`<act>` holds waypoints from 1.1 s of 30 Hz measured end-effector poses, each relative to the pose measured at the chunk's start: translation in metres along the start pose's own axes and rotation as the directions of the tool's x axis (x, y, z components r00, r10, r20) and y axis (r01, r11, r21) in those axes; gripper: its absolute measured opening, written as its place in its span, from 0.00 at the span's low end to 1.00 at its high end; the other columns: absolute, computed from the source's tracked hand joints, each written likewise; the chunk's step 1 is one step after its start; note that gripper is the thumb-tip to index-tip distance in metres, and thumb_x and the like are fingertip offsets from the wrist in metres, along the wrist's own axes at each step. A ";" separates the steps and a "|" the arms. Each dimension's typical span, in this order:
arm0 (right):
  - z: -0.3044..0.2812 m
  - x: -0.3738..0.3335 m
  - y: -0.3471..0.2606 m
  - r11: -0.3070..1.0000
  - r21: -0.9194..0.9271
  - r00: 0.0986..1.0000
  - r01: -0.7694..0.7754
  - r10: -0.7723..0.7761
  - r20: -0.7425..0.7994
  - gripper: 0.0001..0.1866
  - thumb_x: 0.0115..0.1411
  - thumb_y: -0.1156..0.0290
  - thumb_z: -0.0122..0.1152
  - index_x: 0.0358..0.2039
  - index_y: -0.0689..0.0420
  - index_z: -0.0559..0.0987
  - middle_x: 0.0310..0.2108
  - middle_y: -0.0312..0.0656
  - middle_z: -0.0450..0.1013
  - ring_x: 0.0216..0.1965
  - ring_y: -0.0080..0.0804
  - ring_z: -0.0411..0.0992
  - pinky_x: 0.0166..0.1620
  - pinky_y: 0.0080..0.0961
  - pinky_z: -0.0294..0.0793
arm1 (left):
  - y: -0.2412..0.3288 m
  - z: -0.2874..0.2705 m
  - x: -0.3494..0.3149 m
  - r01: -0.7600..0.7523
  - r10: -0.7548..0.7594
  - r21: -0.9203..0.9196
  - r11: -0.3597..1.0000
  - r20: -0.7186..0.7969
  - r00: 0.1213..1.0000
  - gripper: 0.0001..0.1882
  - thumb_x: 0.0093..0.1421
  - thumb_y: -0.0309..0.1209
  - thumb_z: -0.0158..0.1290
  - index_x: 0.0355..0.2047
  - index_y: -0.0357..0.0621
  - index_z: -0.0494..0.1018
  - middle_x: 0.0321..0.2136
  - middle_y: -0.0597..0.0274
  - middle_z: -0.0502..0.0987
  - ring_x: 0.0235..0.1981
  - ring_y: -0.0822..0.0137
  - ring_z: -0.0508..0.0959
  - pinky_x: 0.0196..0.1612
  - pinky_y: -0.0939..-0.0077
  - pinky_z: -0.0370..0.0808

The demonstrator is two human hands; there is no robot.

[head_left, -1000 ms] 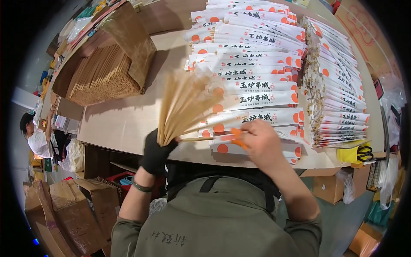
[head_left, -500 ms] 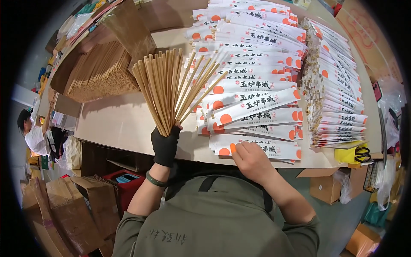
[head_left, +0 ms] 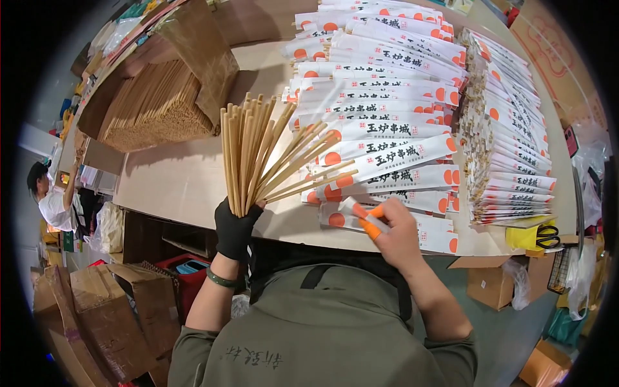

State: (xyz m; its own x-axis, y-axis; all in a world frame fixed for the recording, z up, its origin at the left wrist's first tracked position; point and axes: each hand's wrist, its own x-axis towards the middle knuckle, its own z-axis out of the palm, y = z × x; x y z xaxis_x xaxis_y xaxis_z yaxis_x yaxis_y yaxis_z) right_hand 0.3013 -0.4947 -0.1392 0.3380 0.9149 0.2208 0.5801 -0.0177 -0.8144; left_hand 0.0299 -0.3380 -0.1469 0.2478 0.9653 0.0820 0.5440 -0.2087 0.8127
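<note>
My left hand (head_left: pixel 235 227), in a black fingerless glove, is closed round the lower ends of a fanned bunch of wooden chopsticks (head_left: pixel 251 155). Their upper ends spread apart, some leaning right over the sleeves. My right hand (head_left: pixel 398 233) wears orange covers on its fingertips and pinches a white paper chopstick sleeve (head_left: pixel 350 208), whose end sticks up left of the fingers. Just beyond both hands lies a deep spread of white printed paper sleeves (head_left: pixel 387 129) with orange-red dots. The hand hides part of the nearest sleeves.
A cardboard box of stacked chopsticks (head_left: pixel 158 97) stands at the far left of the table (head_left: pixel 174 187). Filled sleeves (head_left: pixel 512 142) form a long pile on the right. Black-handled scissors (head_left: pixel 548 237) lie by yellow material at the right edge. A person (head_left: pixel 55 200) is at the far left.
My right hand has lifted slightly right with a sleeve between its fingers. My left hand has shifted a little left and down, and the chopsticks fan lower toward the right.
</note>
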 end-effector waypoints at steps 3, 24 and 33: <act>-0.013 0.008 -0.002 0.964 0.199 0.984 -0.178 0.177 0.025 0.08 0.52 0.75 0.69 0.26 0.60 0.75 0.24 0.34 0.65 0.23 0.22 0.62 0.28 0.20 0.62 | -0.001 -0.010 -0.001 -0.036 0.036 0.000 0.999 0.045 0.998 0.18 0.50 0.34 0.64 0.37 0.35 0.76 0.29 0.53 0.81 0.31 0.63 0.81 0.36 0.70 0.76; -0.031 0.026 -0.012 0.994 0.005 0.993 -0.106 0.106 -0.046 0.08 0.49 0.74 0.70 0.26 0.61 0.78 0.23 0.37 0.67 0.27 0.29 0.67 0.30 0.25 0.66 | 0.003 -0.036 0.021 0.062 -0.020 -0.133 0.989 0.298 0.954 0.16 0.51 0.31 0.63 0.38 0.35 0.76 0.29 0.60 0.80 0.31 0.72 0.77 0.36 0.73 0.74; -0.028 0.028 -0.015 0.985 -0.070 0.982 0.159 -0.151 0.111 0.08 0.47 0.73 0.70 0.28 0.59 0.80 0.23 0.38 0.68 0.25 0.32 0.68 0.30 0.26 0.68 | 0.026 -0.034 0.023 -0.086 0.090 -0.027 0.996 0.390 0.916 0.15 0.54 0.31 0.62 0.39 0.35 0.76 0.33 0.58 0.81 0.33 0.70 0.78 0.39 0.73 0.75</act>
State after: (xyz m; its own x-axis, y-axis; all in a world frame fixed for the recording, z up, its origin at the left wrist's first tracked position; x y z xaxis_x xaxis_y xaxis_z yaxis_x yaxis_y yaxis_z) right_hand 0.3227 -0.4804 -0.1060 0.1624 0.9459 0.2807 0.6768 0.1002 -0.7293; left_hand 0.0226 -0.3163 -0.1042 0.5890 0.8045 -0.0767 0.4984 -0.2870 0.8181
